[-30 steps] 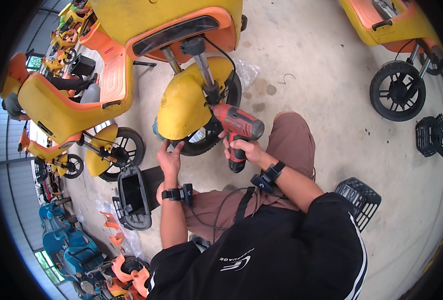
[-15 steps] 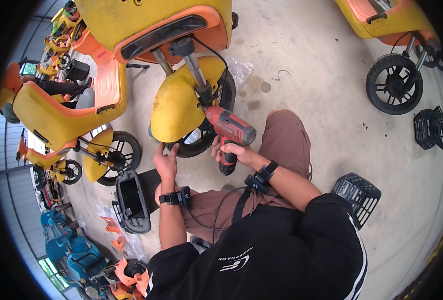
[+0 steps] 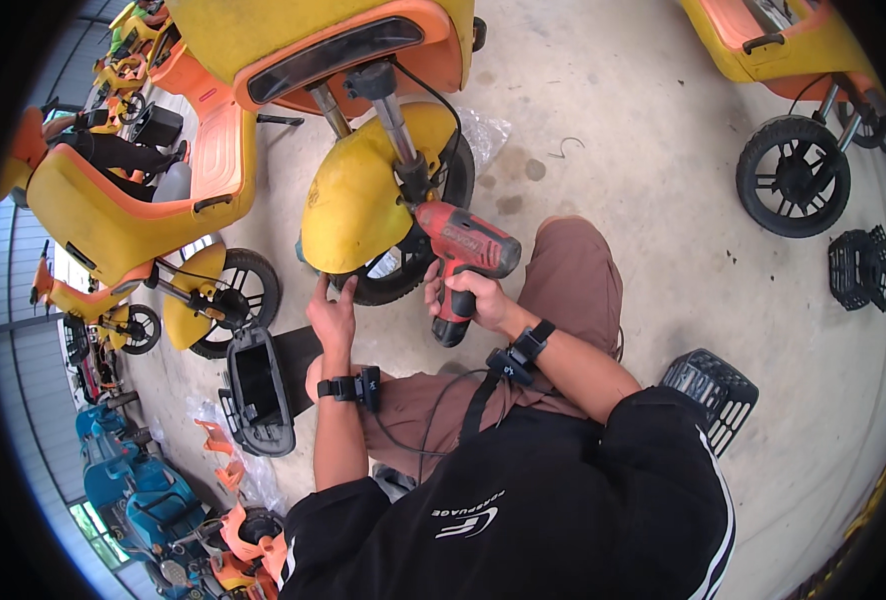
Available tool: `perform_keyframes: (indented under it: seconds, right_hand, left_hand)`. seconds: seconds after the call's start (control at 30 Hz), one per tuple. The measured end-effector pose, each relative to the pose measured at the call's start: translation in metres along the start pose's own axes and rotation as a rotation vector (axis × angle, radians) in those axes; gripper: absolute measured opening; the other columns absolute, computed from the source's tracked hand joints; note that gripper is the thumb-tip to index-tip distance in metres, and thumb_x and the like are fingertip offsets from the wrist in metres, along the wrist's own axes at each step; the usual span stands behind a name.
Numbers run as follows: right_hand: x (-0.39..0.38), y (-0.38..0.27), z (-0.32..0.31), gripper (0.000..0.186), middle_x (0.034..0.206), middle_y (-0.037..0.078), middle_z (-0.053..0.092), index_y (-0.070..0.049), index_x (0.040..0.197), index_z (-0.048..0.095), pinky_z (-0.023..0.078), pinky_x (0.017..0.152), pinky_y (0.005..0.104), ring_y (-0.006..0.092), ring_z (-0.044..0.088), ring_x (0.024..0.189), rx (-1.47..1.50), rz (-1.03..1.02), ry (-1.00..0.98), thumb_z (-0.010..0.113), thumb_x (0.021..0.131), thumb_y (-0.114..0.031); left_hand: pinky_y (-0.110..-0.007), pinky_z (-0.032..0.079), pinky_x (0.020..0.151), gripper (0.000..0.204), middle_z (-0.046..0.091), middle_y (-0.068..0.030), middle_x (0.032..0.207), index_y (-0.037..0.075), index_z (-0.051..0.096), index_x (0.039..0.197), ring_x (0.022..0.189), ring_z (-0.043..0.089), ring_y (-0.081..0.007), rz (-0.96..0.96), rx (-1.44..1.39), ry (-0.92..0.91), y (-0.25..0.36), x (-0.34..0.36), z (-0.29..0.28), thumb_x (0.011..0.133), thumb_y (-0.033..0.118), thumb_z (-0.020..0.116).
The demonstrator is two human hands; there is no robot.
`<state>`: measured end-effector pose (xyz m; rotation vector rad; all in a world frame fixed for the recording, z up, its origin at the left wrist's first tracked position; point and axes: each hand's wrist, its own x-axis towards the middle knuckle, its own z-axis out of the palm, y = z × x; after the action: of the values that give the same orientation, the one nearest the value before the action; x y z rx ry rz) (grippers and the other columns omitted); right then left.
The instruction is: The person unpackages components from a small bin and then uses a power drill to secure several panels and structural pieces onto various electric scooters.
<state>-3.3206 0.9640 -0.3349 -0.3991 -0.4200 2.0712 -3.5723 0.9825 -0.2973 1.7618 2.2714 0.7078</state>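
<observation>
My right hand (image 3: 475, 298) is wrapped around the grip of a red and black cordless drill (image 3: 468, 243). The drill's nose points up and left, at the fork leg (image 3: 403, 145) beside the front wheel (image 3: 455, 180); its tip is hidden there. At the lower end of the yellow front fender (image 3: 348, 215), my left hand (image 3: 333, 318) pinches the edge, its fingertips partly hidden against the fender and tyre. The fender, dull and scuffed, sits over the wheel of a yellow and orange scooter (image 3: 323, 25).
Left stands another yellow scooter (image 3: 113, 215), with a person seated beyond it. A black plastic housing (image 3: 261, 395) lies by my left knee. Black baskets (image 3: 713, 395) rest on the concrete floor at right. Teal scooters (image 3: 143, 490) stand lower left; another yellow scooter (image 3: 793, 60) is upper right.
The view has shifted slightly. The drill has tilted a little, its rear end moving right; its nose stays by the fork. My left hand keeps its place at the fender's lower edge.
</observation>
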Motion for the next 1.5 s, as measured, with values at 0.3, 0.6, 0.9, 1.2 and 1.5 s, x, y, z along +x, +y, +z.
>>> perform_keyframes:
  seconds: [0.3,0.6,0.9,1.2,1.5]
  right_hand:
    - [-0.002,-0.003,0.014,0.033,0.098,0.023,0.061,0.000,0.105,0.052,0.052,0.073,0.0379,0.0275,0.064,0.077,0.378,-0.003,-0.013,0.054,0.079,-0.021]
    - [0.000,0.003,0.013,0.031,0.090,0.021,0.063,0.001,0.103,0.051,0.051,0.072,0.0378,0.0280,0.064,0.072,0.230,-0.020,0.005,0.053,0.081,-0.020]
    - [-0.002,-0.002,0.003,0.032,0.093,0.022,0.063,-0.001,0.102,0.054,0.052,0.074,0.0393,0.0280,0.064,0.074,0.168,-0.024,0.014,0.056,0.080,-0.025]
    - [-0.007,-0.021,-0.011,0.035,0.092,0.022,0.064,0.000,0.103,0.055,0.051,0.072,0.0382,0.0285,0.065,0.072,0.082,0.035,-0.013,0.055,0.078,-0.026]
    - [-0.006,-0.034,-0.027,0.043,0.086,0.017,0.064,0.002,0.109,0.054,0.053,0.071,0.0369,0.0261,0.064,0.071,0.039,0.099,-0.046,0.055,0.077,-0.028]
  left_hand:
    - [-0.037,0.039,0.050,0.058,0.044,-0.0117,0.045,0.004,0.059,0.125,0.041,0.039,-0.0195,-0.157,0.010,-0.060,0.014,-0.003,-0.006,0.080,0.037,0.073]
    - [-0.033,0.048,0.069,0.059,0.066,-0.0211,0.111,-0.001,0.057,0.125,0.069,0.060,-0.0208,-0.188,-0.025,-0.093,0.024,-0.005,-0.008,0.081,0.035,0.073]
    - [-0.036,0.038,0.050,0.060,0.044,-0.0143,0.047,0.003,0.058,0.127,0.042,0.037,-0.0201,-0.042,-0.025,0.020,0.008,-0.002,-0.001,0.079,0.036,0.075]
    - [-0.028,0.056,0.066,0.027,0.066,-0.0180,0.100,-0.006,0.058,0.105,0.082,0.067,-0.0208,-0.555,-1.067,-0.304,0.058,-0.034,0.018,0.094,0.018,0.059]
    - [-0.041,0.037,0.104,0.057,0.051,-0.0142,0.134,-0.001,0.043,0.134,0.125,0.046,-0.0229,-0.799,-1.585,-0.402,0.121,0.011,0.069,0.095,0.038,0.055]
